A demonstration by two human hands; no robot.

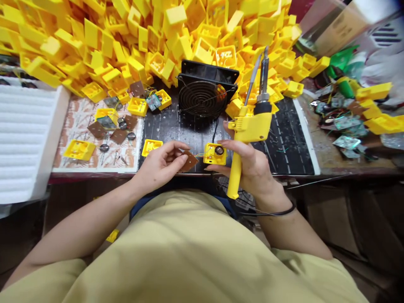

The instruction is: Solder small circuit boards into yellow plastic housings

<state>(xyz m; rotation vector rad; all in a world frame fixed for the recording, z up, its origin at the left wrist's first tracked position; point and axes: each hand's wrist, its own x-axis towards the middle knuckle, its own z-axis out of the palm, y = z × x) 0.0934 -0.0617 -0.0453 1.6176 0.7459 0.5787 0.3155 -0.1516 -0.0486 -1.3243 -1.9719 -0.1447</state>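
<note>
My left hand pinches a small brown square circuit board between thumb and fingers. Thin coloured wires run from this board to a yellow plastic case just to its right, which has a round dark metal-rimmed part in it. In my right hand is a yellow soldering gun, its metal tip and a thin side tube pointing up and away from me. The thumb and a finger of that hand also reach to the case's right side; whether they grip it I cannot tell.
A black fan stands behind the case, before a large heap of yellow cases. Loose boards and round parts lie at left, beside a white foam tray. More circuit boards are piled at right. The table edge is close to me.
</note>
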